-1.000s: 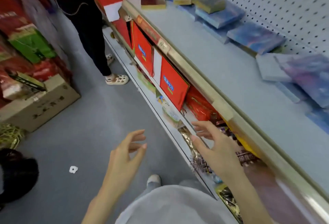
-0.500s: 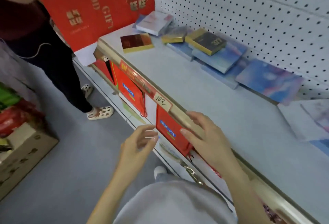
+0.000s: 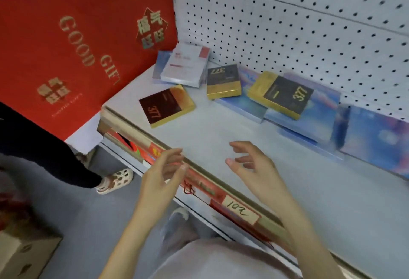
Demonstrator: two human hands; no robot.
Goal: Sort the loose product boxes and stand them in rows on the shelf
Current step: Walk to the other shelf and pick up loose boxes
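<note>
Loose boxes lie flat on the grey shelf (image 3: 221, 137). A dark red and gold box (image 3: 166, 105) marked 377 lies nearest, at the left. Behind it are a white box (image 3: 184, 67), a black and gold box (image 3: 223, 80) and another black and gold box (image 3: 281, 95) resting on flat blue boxes (image 3: 309, 119). My left hand (image 3: 161, 176) hovers over the shelf's front rail, fingers relaxed and empty. My right hand (image 3: 252, 165) hovers above the bare shelf, fingers spread and empty, short of the boxes.
A white pegboard wall (image 3: 287, 24) backs the shelf. A large red gift bag (image 3: 77, 41) stands at the shelf's left end. Another person's leg and sandal (image 3: 115, 180) stand in the aisle. A price tag reading 102 (image 3: 240, 209) sits on the gold rail. A cardboard carton (image 3: 22, 254) is bottom left.
My view has swung up from the lower shelves to the top shelf. Both hands have risen to shelf height, the right one now over the shelf surface.
</note>
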